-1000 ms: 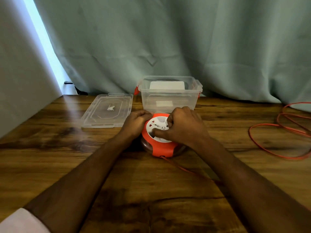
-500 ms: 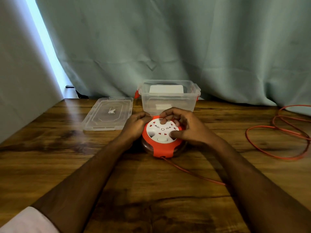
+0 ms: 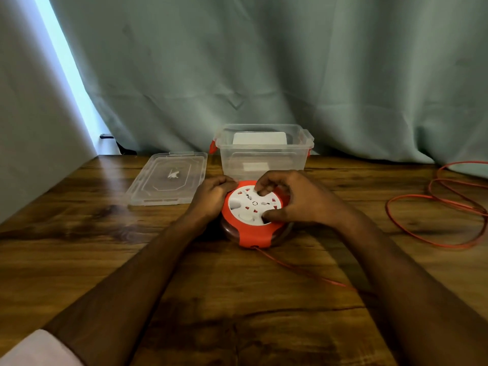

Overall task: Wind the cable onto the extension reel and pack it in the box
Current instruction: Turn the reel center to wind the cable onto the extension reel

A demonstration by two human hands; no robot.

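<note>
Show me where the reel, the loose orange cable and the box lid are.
reel (image 3: 252, 236): head view, orange front rim.
loose orange cable (image 3: 412, 233): head view, near loop on table.
box lid (image 3: 169, 180): head view, flat clear centre.

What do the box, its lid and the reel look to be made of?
Box: clear, glossy plastic; the curtain shows through its walls. Lid: the same clear plastic, with the tabletop visible beneath. Reel: smooth moulded plastic by the look, an orange shell around a white socket face.

You face a teal curtain (image 3: 264, 62) hanging behind your wooden table (image 3: 79, 247), with a bright gap of daylight (image 3: 60, 62) at its left.
</note>
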